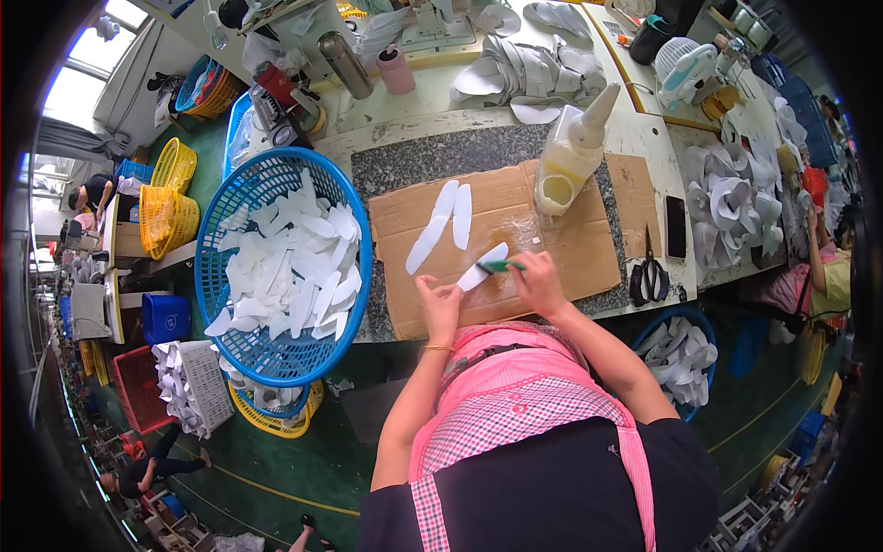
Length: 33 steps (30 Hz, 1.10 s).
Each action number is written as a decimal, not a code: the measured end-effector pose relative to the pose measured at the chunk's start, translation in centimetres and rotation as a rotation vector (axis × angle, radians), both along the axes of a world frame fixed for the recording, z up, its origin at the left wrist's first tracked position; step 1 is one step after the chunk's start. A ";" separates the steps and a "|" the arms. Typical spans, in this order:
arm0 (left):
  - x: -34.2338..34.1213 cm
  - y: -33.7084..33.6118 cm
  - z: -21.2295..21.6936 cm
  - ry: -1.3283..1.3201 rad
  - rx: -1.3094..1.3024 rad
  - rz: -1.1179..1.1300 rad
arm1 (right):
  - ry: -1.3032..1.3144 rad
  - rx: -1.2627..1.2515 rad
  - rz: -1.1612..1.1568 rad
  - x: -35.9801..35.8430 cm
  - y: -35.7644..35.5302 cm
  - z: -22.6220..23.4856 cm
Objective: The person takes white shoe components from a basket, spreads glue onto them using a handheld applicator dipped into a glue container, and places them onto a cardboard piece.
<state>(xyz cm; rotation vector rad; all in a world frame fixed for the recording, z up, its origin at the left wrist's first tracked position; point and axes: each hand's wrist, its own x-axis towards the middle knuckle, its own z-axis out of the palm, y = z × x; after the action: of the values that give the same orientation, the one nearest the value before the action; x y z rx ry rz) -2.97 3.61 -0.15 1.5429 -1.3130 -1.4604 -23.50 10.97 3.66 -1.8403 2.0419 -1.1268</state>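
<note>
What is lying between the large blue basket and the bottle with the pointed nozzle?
In the head view, loose white strips lie between them, on the brown cardboard.

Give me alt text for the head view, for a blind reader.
A person's left hand pinches a white strip on cardboard while the right hand holds a small green tool over it; more strips lie beyond, between a blue basket of white pieces and a translucent bottle.

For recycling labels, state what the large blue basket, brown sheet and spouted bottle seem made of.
Large blue basket: likely glossy moulded plastic, given its lattice. Brown sheet: apparently matte cardboard; the surface looks papery. Spouted bottle: probably smooth plastic; its walls look translucent.
</note>
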 end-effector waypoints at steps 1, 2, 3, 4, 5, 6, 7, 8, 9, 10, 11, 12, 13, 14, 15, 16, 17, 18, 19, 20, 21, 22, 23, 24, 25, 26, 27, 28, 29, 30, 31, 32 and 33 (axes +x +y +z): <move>0.1 0.0 -0.1 -0.062 0.003 -0.035 | 0.061 -0.033 -0.116 -1.1 -0.1 -0.2; 0.2 0.1 -0.1 -0.125 0.004 -0.070 | 0.060 -0.031 -0.117 -1.6 0.0 -0.4; 0.5 0.2 -0.5 -0.128 0.006 -0.067 | 0.117 -0.009 -0.141 -1.8 0.0 -0.1; 0.9 0.3 -0.9 -0.105 0.055 -0.084 | 0.174 0.012 -0.166 -1.9 -0.1 0.1; 1.1 0.3 -1.2 -0.083 0.103 -0.101 | 0.172 0.012 -0.162 -1.1 0.0 0.1; 1.0 0.2 -1.3 -0.083 0.105 -0.102 | 0.142 -0.009 0.010 0.0 0.4 0.0; 1.0 0.0 -1.2 0.065 0.242 -0.020 | 0.109 -0.029 0.181 0.9 0.8 -0.1; 1.0 -0.2 -1.1 0.213 0.377 0.062 | 0.107 -0.027 0.178 1.2 1.1 -0.2; 1.0 -0.2 -1.1 0.210 0.380 0.059 | 0.058 -0.034 0.239 1.5 1.4 -0.2; 0.9 -0.2 -1.0 0.227 0.374 0.054 | 0.010 -0.041 0.299 1.7 1.5 -0.2; 0.8 -0.4 -1.0 0.244 0.367 0.049 | 0.005 -0.043 0.262 0.8 1.3 -0.5; 0.9 -0.5 -0.9 0.243 0.366 0.050 | 0.004 -0.044 0.263 -0.3 1.1 -0.5; 0.9 -0.6 -0.9 0.270 0.376 0.067 | 0.049 -0.031 0.135 -1.6 0.8 -0.5; 1.1 -0.8 -0.8 0.297 0.382 0.087 | 0.093 -0.021 0.011 -2.0 0.5 -0.4; 1.5 -0.8 -1.3 0.297 0.370 0.105 | 0.089 -0.030 0.029 -1.6 0.0 -0.1; 2.0 -0.8 -1.7 0.264 0.380 0.117 | 0.068 -0.046 -0.001 -0.7 -0.4 0.5; 2.7 -0.7 -1.9 0.231 0.385 0.138 | 0.044 -0.066 -0.022 0.3 -0.7 1.0; 2.4 -0.5 -1.6 0.219 0.415 0.121 | 0.004 -0.062 0.083 1.3 -0.3 1.1; 2.1 -0.1 -1.7 0.231 0.408 0.132 | -0.038 -0.064 0.212 2.3 0.3 1.0; 2.1 0.5 -2.8 0.227 0.373 0.113 | -0.012 -0.012 0.216 2.7 0.6 0.9; 1.6 0.8 -4.0 0.313 0.375 0.132 | 0.018 0.036 0.231 2.5 0.8 0.6; 0.6 1.2 -3.6 0.280 0.339 0.101 | 0.059 0.031 0.116 1.1 1.0 -0.1; 0.8 1.8 -4.8 0.158 0.242 0.002 | 0.071 0.109 -0.046 -0.6 1.2 -0.9; 0.0 2.0 -3.9 0.215 0.205 0.003 | 0.066 0.117 -0.221 -2.6 1.3 -1.3; 0.0 1.8 -3.2 0.175 0.125 -0.036 | 0.098 0.116 -0.245 -4.4 0.9 0.6; 0.0 1.5 -2.7 0.092 0.078 -0.024 | 0.093 -0.020 -0.270 -5.9 -0.1 1.4; -0.1 0.9 -1.0 0.100 0.093 -0.019 | 0.086 -0.151 -0.321 -7.4 -0.7 2.1; -0.3 0.1 0.7 0.111 0.110 -0.016 | 0.079 -0.164 -0.290 -8.4 -1.5 2.9; -0.5 -0.6 3.4 0.109 0.103 0.000 | 0.198 -0.112 -0.352 -9.3 -2.0 3.4; -0.6 -1.2 6.6 0.071 0.022 -0.006 | 0.317 -0.057 -0.421 -10.0 -2.2 3.3; -0.3 -1.6 8.3 0.037 -0.060 -0.011 | 0.317 -0.064 -0.410 -10.8 -2.3 2.8; -0.1 -1.7 8.3 0.039 -0.063 -0.002 | 0.193 -0.035 -0.341 -11.8 -2.1 2.1; 0.1 -1.8 8.2 -0.169 -0.447 -0.103 | 0.070 -0.008 -0.263 -12.0 -2.2 1.8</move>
<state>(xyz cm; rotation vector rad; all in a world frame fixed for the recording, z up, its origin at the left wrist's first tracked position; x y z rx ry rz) -2.82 1.80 8.04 1.3350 -1.7033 -1.0150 -35.49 8.73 5.48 -1.6722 2.3776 -1.1460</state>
